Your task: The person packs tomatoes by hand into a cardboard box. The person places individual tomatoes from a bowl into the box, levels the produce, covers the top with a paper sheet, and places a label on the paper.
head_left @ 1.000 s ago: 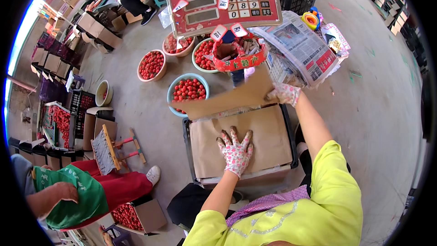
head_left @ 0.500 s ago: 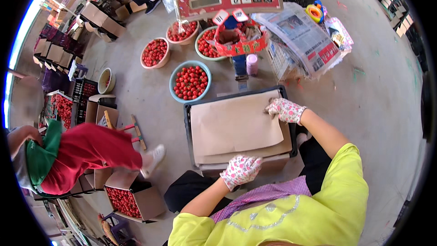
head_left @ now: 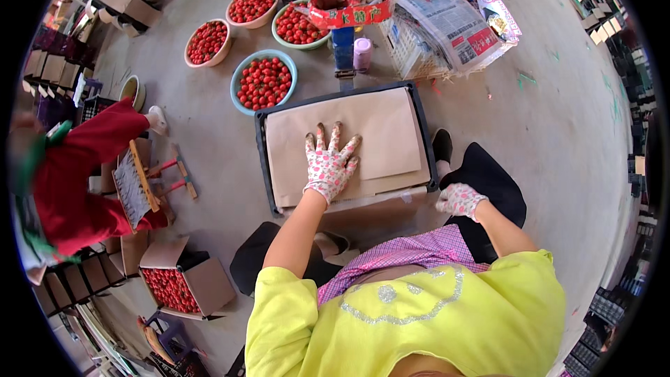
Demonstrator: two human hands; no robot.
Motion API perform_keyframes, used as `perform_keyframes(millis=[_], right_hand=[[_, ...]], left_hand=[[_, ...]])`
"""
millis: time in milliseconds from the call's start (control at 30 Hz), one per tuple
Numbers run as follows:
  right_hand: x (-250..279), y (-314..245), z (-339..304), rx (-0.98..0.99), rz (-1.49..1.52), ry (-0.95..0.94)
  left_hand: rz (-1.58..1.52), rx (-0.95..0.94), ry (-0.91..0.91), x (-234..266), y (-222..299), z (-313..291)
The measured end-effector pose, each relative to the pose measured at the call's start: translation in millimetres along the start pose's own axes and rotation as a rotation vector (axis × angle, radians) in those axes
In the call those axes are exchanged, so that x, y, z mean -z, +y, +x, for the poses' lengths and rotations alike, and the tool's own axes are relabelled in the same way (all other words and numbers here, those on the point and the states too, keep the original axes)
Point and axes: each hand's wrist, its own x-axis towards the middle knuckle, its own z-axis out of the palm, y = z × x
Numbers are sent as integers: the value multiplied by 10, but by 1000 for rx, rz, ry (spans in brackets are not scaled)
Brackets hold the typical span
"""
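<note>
A brown paper sheet (head_left: 384,132) lies over the top of a cardboard box (head_left: 377,215) that has a black rim (head_left: 260,146) around it. My left hand (head_left: 328,167), in a white glove with a pink flower pattern, presses flat on the sheet with its fingers spread. The glove's fingertips are dirty. My right hand (head_left: 461,201), gloved alike, is beside the box's near right corner, above my right leg. Its fingers look curled, and whatever they may hold is hidden. The sheet's lower right edge shows another brown layer beneath.
Beyond the box stand a blue basin (head_left: 236,84) and other basins of cherry tomatoes, a blue post (head_left: 343,49), a pink bottle (head_left: 362,54) and a newspaper-topped basket (head_left: 412,49). At left are a person in red trousers (head_left: 70,181), a folding stool (head_left: 139,185) and a tomato carton (head_left: 216,286).
My left hand has moved from the near edge onto the paper and spread out. My right hand has left the far right corner for the near right. The person at left has shifted.
</note>
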Motion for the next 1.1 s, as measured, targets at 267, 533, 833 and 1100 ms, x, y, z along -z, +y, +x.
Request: perform_keyframes(millis=[267, 533, 833, 1100], right_hand=[[-1038, 13, 676, -195, 1431, -155], [-781, -110, 231, 141, 1521, -290], [150, -729, 763, 664, 2185, -74], [303, -769, 1291, 102, 2589, -83]], left_hand=[[-84, 66, -145, 168, 32, -242], [-189, 45, -253, 311, -58, -181], [-617, 34, -510, 189, -601, 215], [-1112, 409, -697, 706, -814, 482]])
